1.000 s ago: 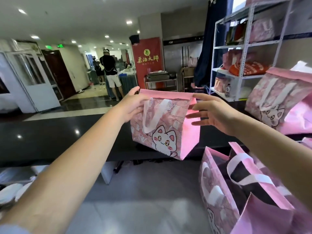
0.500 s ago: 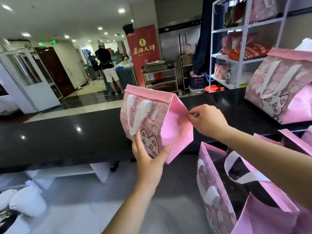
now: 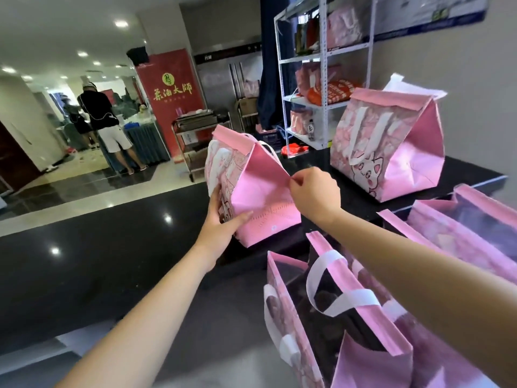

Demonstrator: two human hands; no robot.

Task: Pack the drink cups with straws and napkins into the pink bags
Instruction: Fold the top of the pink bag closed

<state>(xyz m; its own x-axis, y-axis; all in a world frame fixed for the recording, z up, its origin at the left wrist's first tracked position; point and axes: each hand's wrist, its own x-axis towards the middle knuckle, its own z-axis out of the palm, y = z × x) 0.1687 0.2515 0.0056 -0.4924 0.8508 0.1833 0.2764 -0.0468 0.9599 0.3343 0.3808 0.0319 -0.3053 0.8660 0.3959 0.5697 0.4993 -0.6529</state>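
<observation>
Pink non-woven fabric fills my near view. An open bag [image 3: 361,326] stands closest at the lower right with its white handles slack. Its inside is dark, and I cannot make out cups, straws or napkins in it. Just beyond it to the right, a second open bag [image 3: 458,233] gapes too. I judge both unfinished.

Past them, at the near edge of the black bench [image 3: 112,247], my hands hold the folded bag [image 3: 260,189], its top rolled down. My left hand [image 3: 221,222] clasps its lower front corner, thumb laid across the side panel and fingers along the printed face. My right hand [image 3: 314,193] pinches the crease of that side panel between thumb and forefinger, the other fingers curled. I'd say I am tucking the side in, the last touch on this bag. Whether its base rests on the bench I cannot tell.

Farther back, towards the bench's far right corner, a finished bag [image 3: 391,141] stands upright, its top folded. So one looks done, one nearly, and at least two are left to close. Beyond, a shelf rack [image 3: 324,79] holds more pink stock.
</observation>
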